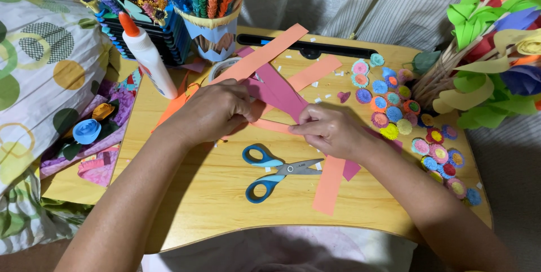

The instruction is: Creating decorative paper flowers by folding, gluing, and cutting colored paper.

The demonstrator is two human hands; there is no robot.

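My left hand (pixel 214 111) and my right hand (pixel 329 131) both pinch a narrow salmon paper strip (pixel 270 125) stretched between them over a small wooden lap table (pixel 208 193). Under the hands lie purple paper strips (pixel 282 94) and wider salmon strips (pixel 265 55). Blue-handled scissors (pixel 270 173) rest closed on the table just below my hands. Another salmon strip (pixel 328 184) lies beside the scissors' tip.
A white glue bottle with an orange cap (pixel 147 55) stands at the back left, next to a cup of coloured paper stems (pixel 214 35). Several small rolled paper flowers (pixel 394 111) cover the table's right side. A paper bouquet (pixel 496 47) lies at the right. A tape roll (pixel 221 68) sits behind my left hand.
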